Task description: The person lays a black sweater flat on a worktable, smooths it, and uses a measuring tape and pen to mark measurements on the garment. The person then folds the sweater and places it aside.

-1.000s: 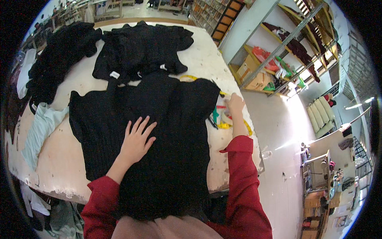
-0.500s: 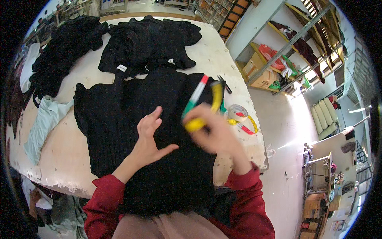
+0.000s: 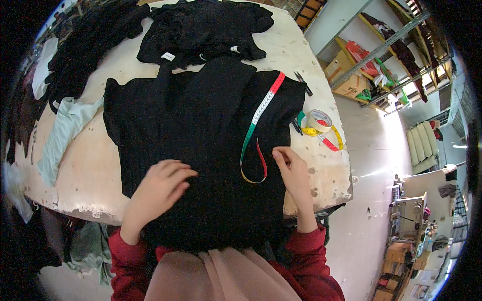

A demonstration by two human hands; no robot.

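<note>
On the worn round table (image 3: 321, 173), the left hand (image 3: 158, 188) lies flat with fingers released at seven o'clock on the black ribbed knit garment (image 3: 201, 125), while the right hand (image 3: 291, 168), at four o'clock, pinches the garment's edge beside the multicoloured soft measuring tape (image 3: 256, 130). The tape lies loose and curled, so it could slide off line if the knit shifts. Half a second ago the right hand held the tape aloft; now it rests across the garment toward one o'clock.

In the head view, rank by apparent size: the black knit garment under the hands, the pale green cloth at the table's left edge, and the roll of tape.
1. Black knit garment, by far the largest.
2. Pale green cloth.
3. Roll of tape, smallest.
</note>
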